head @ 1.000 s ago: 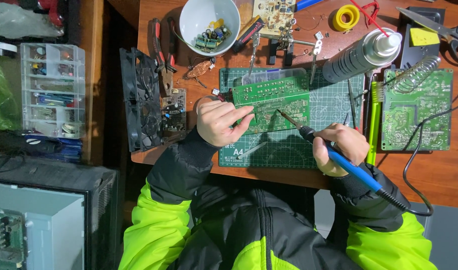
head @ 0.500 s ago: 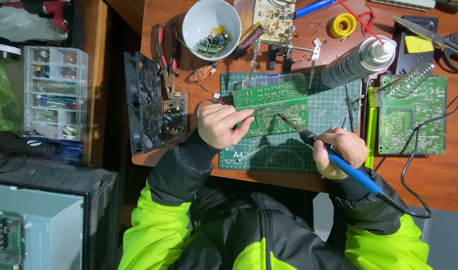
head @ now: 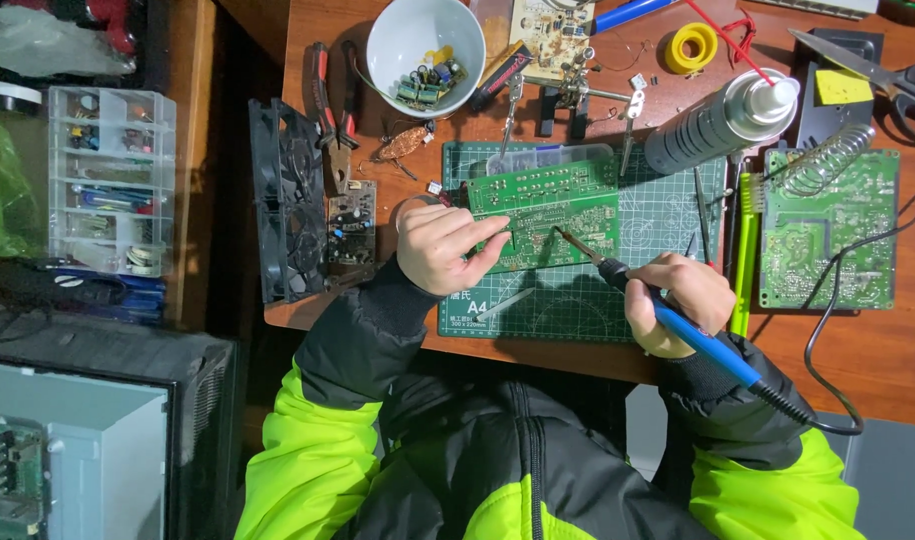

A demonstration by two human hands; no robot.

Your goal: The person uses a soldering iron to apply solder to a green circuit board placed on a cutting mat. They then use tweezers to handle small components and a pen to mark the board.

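A green circuit board [head: 550, 212] lies on the green cutting mat [head: 668, 225] in the middle of the wooden desk. My left hand [head: 440, 246] rests on the board's left end, fingers pinched as if feeding thin solder wire toward the middle. My right hand [head: 678, 296] grips a blue-handled soldering iron [head: 694, 332], whose tip [head: 561, 234] touches the board's centre. The iron's black cord loops off to the right.
A white bowl [head: 388, 35] of small parts, red-handled pliers [head: 328, 95], a helping-hands stand, a grey spray can [head: 720, 122], an iron stand coil on a second green board [head: 828, 235], scissors [head: 893, 80], a black fan [head: 283, 200] and a parts organiser [head: 108, 180] surround the mat.
The hands, the iron and the board hold nearly the same positions; only the view shifts slightly.
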